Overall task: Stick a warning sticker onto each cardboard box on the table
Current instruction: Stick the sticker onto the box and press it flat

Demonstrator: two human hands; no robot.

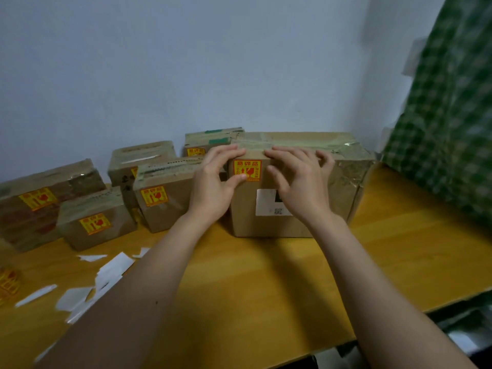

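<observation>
Head view. Big box (pixel 292 187) at 12 o'clock on table (pixel 253 275), front face toward camera. Warning sticker (pixel 247 170) on that face, upper-left corner, above white label (pixel 266 202).

Left hand (pixel 213 179): thumb tip on sticker's lower-left edge, fingers curled over box's top-left edge, loosely gripping the corner. Right hand (pixel 298 179): fingers spread and bent, tips at top edge just right of sticker, nothing pinched; contact with cardboard likely, not certain.

Step in hand, judged: pressing sticker down on the last box. Task nearly complete.

Smaller boxes (pixel 159 198) at 9–10 o'clock, five with yellow stickers (pixel 154 195) showing; sixth partly hidden, only a sliver of yellow visible. Torn backing scraps (pixel 114 267) at 8 o'clock. Spare stickers (pixel 8 283) at far left edge, blurred.

For a good finish: rub thumb from centre outward to each corner, flatten edges, avoid trapped bubbles. Keep box steadied with other hand against sliding on smooth wood. Check upper edge near tape seam, where adhesion may be weaker.
</observation>
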